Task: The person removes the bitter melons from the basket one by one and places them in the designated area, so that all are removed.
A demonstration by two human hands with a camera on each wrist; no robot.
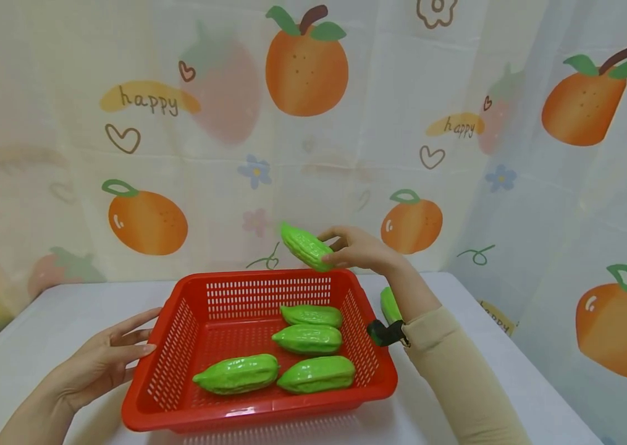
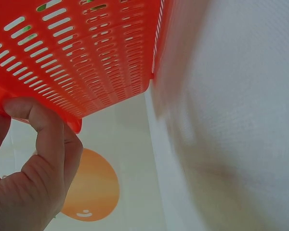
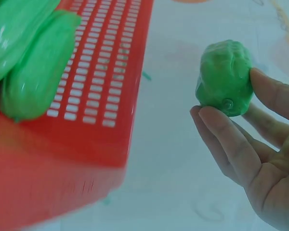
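Note:
My right hand (image 1: 359, 248) pinches a green bitter melon (image 1: 306, 246) between thumb and fingers, above the far right rim of the red plastic basket (image 1: 260, 405). In the right wrist view the held bitter melon (image 3: 226, 79) shows its blunt stem end, beside the basket wall (image 3: 94, 62). Several more bitter melons lie inside the basket, among them a front left one (image 1: 236, 374) and a front right one (image 1: 317, 374). My left hand (image 1: 103, 358) grips the basket's left rim, its thumb and fingers at the edge, as the left wrist view also shows (image 2: 36, 144).
Another green bitter melon (image 1: 390, 305) lies on the white table (image 1: 85, 303) right of the basket, partly hidden behind the right forearm. A fruit-printed curtain (image 1: 313, 161) hangs behind the table and along its sides. A black strap (image 1: 387, 333) sits on the right wrist.

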